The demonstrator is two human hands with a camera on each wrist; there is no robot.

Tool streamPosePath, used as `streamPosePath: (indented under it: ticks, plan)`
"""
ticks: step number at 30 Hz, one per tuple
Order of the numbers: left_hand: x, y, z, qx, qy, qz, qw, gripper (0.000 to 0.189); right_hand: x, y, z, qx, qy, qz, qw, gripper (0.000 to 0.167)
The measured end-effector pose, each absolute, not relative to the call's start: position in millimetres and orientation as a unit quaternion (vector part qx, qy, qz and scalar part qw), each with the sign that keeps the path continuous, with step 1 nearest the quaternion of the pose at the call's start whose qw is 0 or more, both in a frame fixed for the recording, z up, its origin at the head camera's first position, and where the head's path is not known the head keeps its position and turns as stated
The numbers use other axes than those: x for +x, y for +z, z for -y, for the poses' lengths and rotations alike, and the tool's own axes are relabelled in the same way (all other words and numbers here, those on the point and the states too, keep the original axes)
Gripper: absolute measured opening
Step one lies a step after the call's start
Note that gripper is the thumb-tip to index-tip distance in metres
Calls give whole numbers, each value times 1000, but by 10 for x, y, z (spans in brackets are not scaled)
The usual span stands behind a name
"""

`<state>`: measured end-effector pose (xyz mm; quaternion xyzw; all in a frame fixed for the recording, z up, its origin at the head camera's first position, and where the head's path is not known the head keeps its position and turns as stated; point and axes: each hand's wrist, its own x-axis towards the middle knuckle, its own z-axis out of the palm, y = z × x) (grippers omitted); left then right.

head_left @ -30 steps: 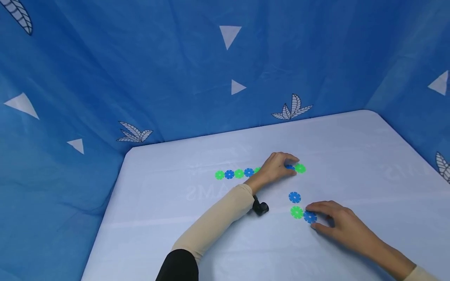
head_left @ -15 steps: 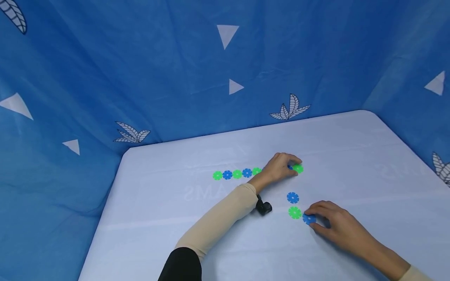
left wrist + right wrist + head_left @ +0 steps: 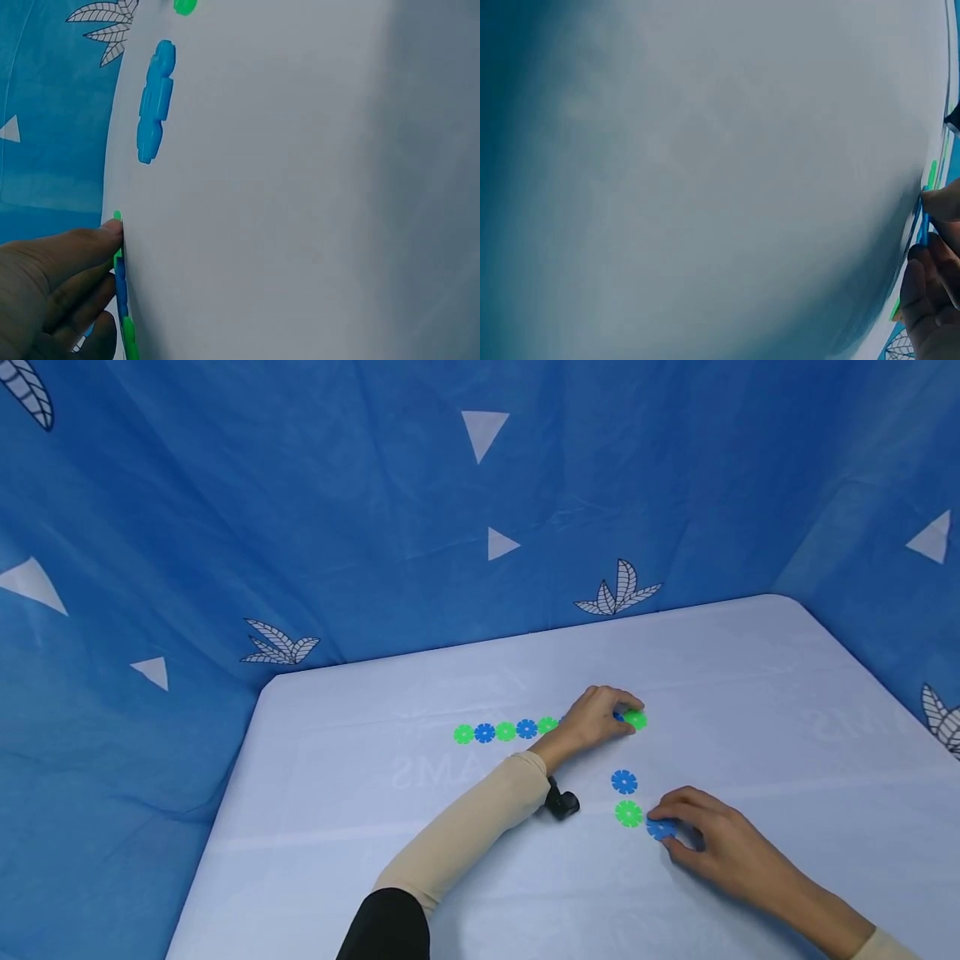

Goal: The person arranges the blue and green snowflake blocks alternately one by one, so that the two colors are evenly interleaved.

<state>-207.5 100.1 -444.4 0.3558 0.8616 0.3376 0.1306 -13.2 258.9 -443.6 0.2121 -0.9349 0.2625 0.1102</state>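
Note:
My left hand (image 3: 592, 720) pinches the green slotted disc (image 3: 637, 720) at the right end of a row of alternating green and blue discs; its fingers and thumb also show in the left wrist view. Part of that row lies hidden behind this hand. Nearer the front, my right hand (image 3: 723, 839) pinches a blue slotted disc (image 3: 661, 829) by its edges, the disc looking slightly tilted. Close to its left lies a loose green disc (image 3: 628, 814), apart from it. Another blue disc (image 3: 624, 782) rests just beyond that green one.
A white cloth-covered table (image 3: 315, 827) fills the lower view, with a blue patterned curtain (image 3: 390, 510) behind and at the sides. Under my left wrist a small black device (image 3: 562, 802) juts out. The row's left end is a green disc (image 3: 464, 734).
My left fingers have shifted slightly right onto the end green disc. My right hand now pinches the blue disc more closely, and the disc has tilted and drawn slightly away from the green one.

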Motion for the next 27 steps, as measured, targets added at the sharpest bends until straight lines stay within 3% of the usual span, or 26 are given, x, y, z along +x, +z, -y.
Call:
streamPosePath:
  ticks: [9,27]
  plan:
    - [-2072,-4456,-1005,356,341,-860,129,33,-102,-4399,-2599,195,238,949,71,44]
    - [-2057,-4428,-1002,354,346,-860,123,32,-385,-4412,-2706,110,308,940,100,36]
